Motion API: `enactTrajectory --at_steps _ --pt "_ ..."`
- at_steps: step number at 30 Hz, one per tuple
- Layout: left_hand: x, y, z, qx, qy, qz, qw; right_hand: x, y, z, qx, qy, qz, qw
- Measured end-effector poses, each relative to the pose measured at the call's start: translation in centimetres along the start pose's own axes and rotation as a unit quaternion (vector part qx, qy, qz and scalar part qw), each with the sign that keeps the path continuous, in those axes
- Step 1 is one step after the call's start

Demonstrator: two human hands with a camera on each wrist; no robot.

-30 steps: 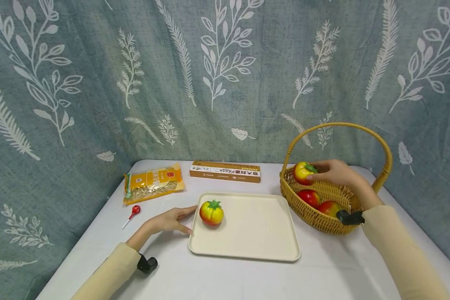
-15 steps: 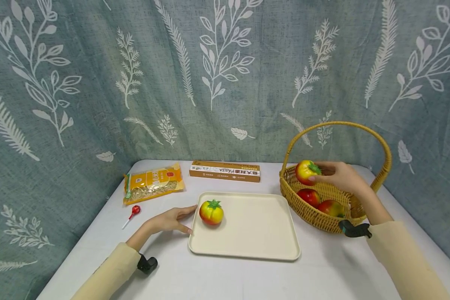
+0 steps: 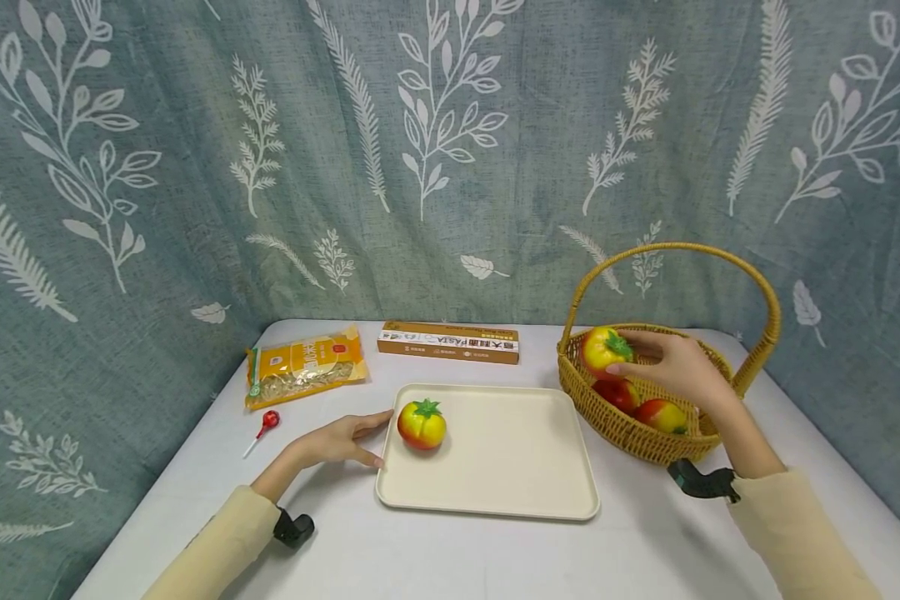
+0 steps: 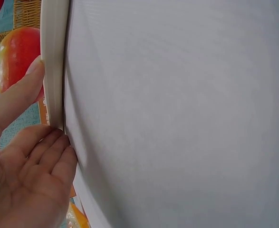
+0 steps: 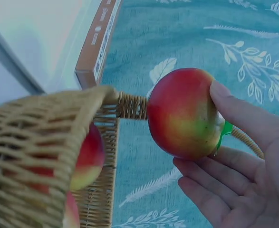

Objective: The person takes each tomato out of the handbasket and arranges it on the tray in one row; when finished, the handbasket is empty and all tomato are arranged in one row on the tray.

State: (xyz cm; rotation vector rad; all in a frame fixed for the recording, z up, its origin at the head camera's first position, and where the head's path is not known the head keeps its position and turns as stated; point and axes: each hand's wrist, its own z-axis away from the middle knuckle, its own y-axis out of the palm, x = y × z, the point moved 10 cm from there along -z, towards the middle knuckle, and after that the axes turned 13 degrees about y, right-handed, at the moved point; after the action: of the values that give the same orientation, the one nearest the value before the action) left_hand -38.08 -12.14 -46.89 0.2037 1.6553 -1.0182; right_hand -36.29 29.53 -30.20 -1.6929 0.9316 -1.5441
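Note:
My right hand (image 3: 678, 367) pinches a red-and-yellow tomato (image 3: 598, 354) with a green leafy top, between thumb and fingertips. It is held over the left side of a wicker basket (image 3: 613, 427). Two more red-and-yellow fruits lie inside, one red fruit (image 3: 617, 395) and one yellower fruit (image 3: 662, 415). At the left, the thumb and fingertips of my left hand (image 3: 337, 442) touch the rim of a cream tray (image 3: 502, 458), the fingers fairly straight. A similar tomato (image 3: 422, 427) sits on the tray's left side. The right wrist view shows the held tomato (image 5: 179, 114) clearly.
A long pasta box (image 3: 448, 343) lies behind the tray. Toward the back left are an orange food packet (image 3: 307, 367) and a red lollipop (image 3: 270, 419). The basket's tall handle (image 3: 675, 247) arches up behind my right hand. A patterned curtain (image 3: 450, 275) surrounds the table.
My right hand, holding the tomato, shifts only slightly over the basket; its wrist and forearm drop a little toward the table's front. The left hand and tray stay in place.

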Motion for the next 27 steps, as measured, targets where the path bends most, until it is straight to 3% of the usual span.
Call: enactTrajectory --at_steps 17,27 --pt "0.0 0.0 0.0 -0.002 -0.001 0.002 1.0000 3.3 1.0 1.6 -0.027 -0.037 -0.001 0.9990" --pt "-0.2 0.0 0.1 -0.001 0.002 0.001 1.0000 5.2 1.9 2.0 -0.036 -0.070 -0.028 0.9965"
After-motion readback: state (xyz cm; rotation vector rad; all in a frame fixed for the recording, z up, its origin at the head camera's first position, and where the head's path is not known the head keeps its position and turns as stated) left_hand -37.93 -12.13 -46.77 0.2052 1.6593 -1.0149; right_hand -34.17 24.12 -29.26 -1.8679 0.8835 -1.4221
